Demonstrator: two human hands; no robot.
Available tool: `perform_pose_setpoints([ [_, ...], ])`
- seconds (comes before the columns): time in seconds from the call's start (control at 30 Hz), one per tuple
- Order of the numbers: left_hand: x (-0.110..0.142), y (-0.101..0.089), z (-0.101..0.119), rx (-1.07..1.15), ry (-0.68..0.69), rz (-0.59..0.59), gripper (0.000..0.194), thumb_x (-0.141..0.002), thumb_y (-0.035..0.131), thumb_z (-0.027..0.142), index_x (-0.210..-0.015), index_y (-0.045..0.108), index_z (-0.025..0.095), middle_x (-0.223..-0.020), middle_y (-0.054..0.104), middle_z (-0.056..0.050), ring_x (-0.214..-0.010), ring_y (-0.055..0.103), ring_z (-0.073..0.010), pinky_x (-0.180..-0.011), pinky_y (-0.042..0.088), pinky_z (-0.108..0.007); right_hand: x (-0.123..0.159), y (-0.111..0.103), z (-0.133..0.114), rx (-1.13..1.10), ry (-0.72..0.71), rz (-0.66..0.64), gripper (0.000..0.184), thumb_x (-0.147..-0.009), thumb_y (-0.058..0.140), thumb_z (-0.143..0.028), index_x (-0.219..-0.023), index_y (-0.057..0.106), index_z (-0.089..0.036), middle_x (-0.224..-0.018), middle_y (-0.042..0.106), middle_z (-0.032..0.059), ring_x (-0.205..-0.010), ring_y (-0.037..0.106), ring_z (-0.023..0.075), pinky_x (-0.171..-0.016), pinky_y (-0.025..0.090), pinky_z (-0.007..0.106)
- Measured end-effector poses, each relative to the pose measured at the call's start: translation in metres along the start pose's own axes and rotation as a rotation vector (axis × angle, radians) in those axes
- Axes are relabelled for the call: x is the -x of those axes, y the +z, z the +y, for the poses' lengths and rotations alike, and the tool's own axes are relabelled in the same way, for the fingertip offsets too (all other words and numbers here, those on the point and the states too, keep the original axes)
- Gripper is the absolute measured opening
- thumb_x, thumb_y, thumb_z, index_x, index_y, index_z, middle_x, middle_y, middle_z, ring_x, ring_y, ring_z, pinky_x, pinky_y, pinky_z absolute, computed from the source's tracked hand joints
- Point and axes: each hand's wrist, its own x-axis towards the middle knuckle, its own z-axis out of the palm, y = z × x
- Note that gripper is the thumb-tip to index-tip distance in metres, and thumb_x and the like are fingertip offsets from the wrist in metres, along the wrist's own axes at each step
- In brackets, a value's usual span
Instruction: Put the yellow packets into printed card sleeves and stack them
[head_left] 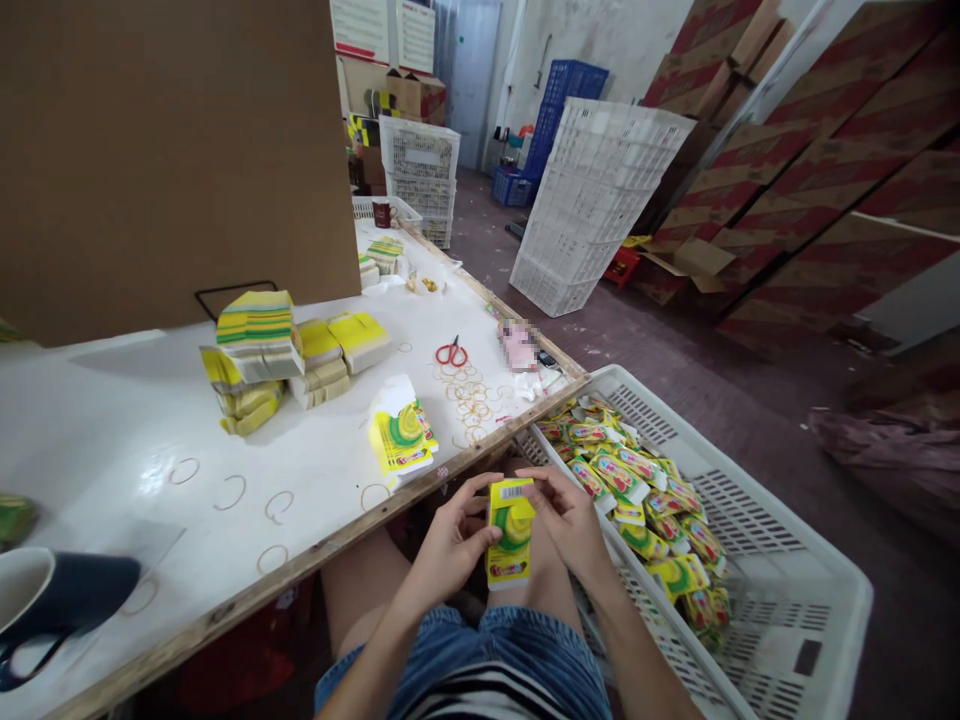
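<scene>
Grip: left hand (pixel 452 540) and right hand (pixel 568 512) nearly closed, pinching yellow barcoded carton (pixel 512 535) at 6 o'clock, probably steadying its top | carton stack (pixel 403 437) on counter (pixel 322 460), 10 o'clock from it, seemingly for easy reach

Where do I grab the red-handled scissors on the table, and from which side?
Probably best by the red loops of the scissors, coming from the near table edge: they lie flat, dark blades pointing away from that side. Pinch from above, since rubber bands lie close to the loops.
</scene>
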Motion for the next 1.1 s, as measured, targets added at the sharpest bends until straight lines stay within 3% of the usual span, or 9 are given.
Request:
perform_pose_setpoints([
  [0.23, 0.001, 0.007, -0.005, -0.036, 0.047, -0.025, 0.054, -0.080, 0.065, 0.020, -0.132, 0.050, 0.022, -0.110, 0.070, -0.012, -0.095, 0.068, -0.0247, -0.081, 0.054, -0.035, 0.003, 0.000, 0.003, -0.152, 0.028, -0.032, 0.019, -0.081, 0.069, -0.039, -0.087, 0.071, -0.021, -0.087, 0.071, 0.0069, -0.084, 0.064, 0.0230, -0.074, 0.052, 0.035],
  [0.3, -0.001, 0.000, -0.004, -0.167, 0.161, 0.074, 0.048, -0.083, 0.061, 0.021, -0.130, 0.053, 0.024, -0.121, 0.066, -0.012, -0.111, 0.063, -0.0272, -0.097, 0.048, -0.043, 0.000, -0.011, 0.004, -0.010, -0.060, 0.160, 0.019, -0.083, 0.065, -0.038, -0.087, 0.070, -0.020, -0.089, 0.069, 0.0084, -0.086, 0.063, 0.0235, -0.075, 0.051, 0.036],
  [0.37, -0.003, -0.015, 0.000, -0.397, 0.316, 0.289, 0.042, -0.084, 0.060, 0.022, -0.126, 0.058, 0.026, -0.132, 0.060, -0.010, -0.129, 0.050, -0.0286, -0.113, 0.030, -0.049, -0.007, -0.024, 0.005, 0.203, -0.184, 0.458, 0.020, -0.084, 0.064, -0.037, -0.090, 0.070, -0.019, -0.098, 0.065, 0.0110, -0.094, 0.059, 0.0256, -0.080, 0.048, 0.039],
  [0.43, -0.007, -0.032, 0.005, -0.658, 0.422, 0.529, 0.041, -0.083, 0.060, 0.022, -0.124, 0.060, 0.025, -0.139, 0.055, -0.010, -0.140, 0.036, -0.0300, -0.119, 0.010, -0.053, -0.016, -0.031, 0.007, 0.357, -0.272, 0.620, 0.023, -0.083, 0.065, -0.037, -0.095, 0.071, -0.018, -0.105, 0.062, 0.0131, -0.104, 0.055, 0.0281, -0.085, 0.045, 0.041],
  [0.5, -0.010, -0.048, 0.006, -0.863, 0.417, 0.632, 0.045, -0.083, 0.060, 0.023, -0.127, 0.057, 0.021, -0.139, 0.055, -0.014, -0.141, 0.032, -0.0333, -0.116, 0.000, -0.060, -0.025, -0.024, 0.010, 0.354, -0.261, 0.541, 0.025, -0.082, 0.065, -0.037, -0.098, 0.071, -0.018, -0.108, 0.062, 0.0135, -0.105, 0.055, 0.0282, -0.082, 0.045, 0.039],
  [0.67, -0.012, -0.059, -0.004, -0.957, 0.324, 0.533, 0.051, -0.082, 0.061, 0.024, -0.132, 0.052, 0.021, -0.134, 0.060, -0.015, -0.131, 0.048, -0.0328, -0.116, 0.009, -0.058, -0.049, 0.049, 0.021, 0.037, 0.001, 0.141, 0.025, -0.082, 0.062, -0.038, -0.094, 0.073, -0.020, -0.091, 0.071, 0.0073, -0.077, 0.061, 0.0212, -0.072, 0.047, 0.033],
  [0.83, -0.005, -0.056, -0.002, -0.827, 0.275, 0.478, 0.049, -0.081, 0.064, 0.025, -0.129, 0.056, 0.025, -0.119, 0.071, -0.009, -0.121, 0.058, -0.0289, -0.119, 0.009, -0.051, -0.077, 0.114, 0.029, -0.102, 0.074, 0.053, 0.027, -0.071, 0.069, -0.032, -0.092, 0.073, -0.017, -0.073, 0.068, 0.0014, -0.051, 0.049, 0.0129, -0.056, 0.044, 0.027],
  [1.03, 0.001, -0.053, 0.012, -0.508, 0.378, 0.692, 0.042, -0.082, 0.064, 0.037, -0.121, 0.061, 0.022, -0.131, 0.062, -0.010, -0.133, 0.047, -0.0284, -0.117, 0.021, -0.045, -0.066, 0.098, 0.025, -0.312, 0.113, 0.045, 0.032, -0.074, 0.065, -0.035, -0.100, 0.065, -0.016, -0.074, 0.068, 0.0012, -0.065, 0.061, 0.0150, -0.064, 0.050, 0.027],
  [1.1, -0.002, -0.050, 0.011, -0.346, 0.370, 0.661, 0.048, -0.083, 0.063, 0.044, -0.125, 0.059, 0.020, -0.134, 0.060, -0.012, -0.131, 0.048, -0.0289, -0.112, 0.032, -0.044, -0.051, 0.083, 0.020, -0.473, 0.164, 0.030, 0.032, -0.072, 0.071, -0.035, -0.098, 0.066, -0.017, -0.079, 0.071, 0.0024, -0.076, 0.065, 0.0172, -0.074, 0.052, 0.030],
])
